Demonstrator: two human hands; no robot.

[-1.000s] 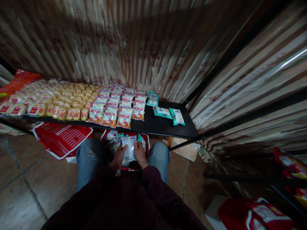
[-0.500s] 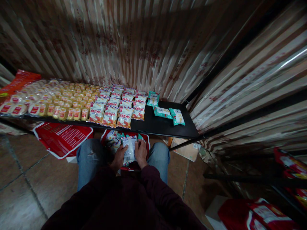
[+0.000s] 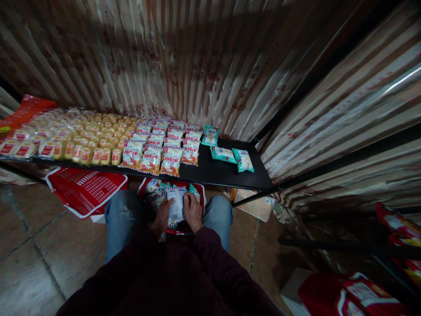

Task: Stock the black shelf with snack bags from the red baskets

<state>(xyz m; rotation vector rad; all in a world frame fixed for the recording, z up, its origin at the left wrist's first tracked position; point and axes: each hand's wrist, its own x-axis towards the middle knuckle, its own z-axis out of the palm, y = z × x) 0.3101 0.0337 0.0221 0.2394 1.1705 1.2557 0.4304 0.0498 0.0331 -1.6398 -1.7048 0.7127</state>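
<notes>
My left hand (image 3: 163, 213) and right hand (image 3: 193, 211) are closed to a pinch on opposite side edges of a white packet (image 3: 176, 207), which sits between my fingers (image 3: 187, 201), above the red basket (image 3: 203, 193) beneath them. It should be light and soft, its film slightly slippery, the contents probably easily crushed; I'd grip those edges gently, sparing the middle.
</notes>
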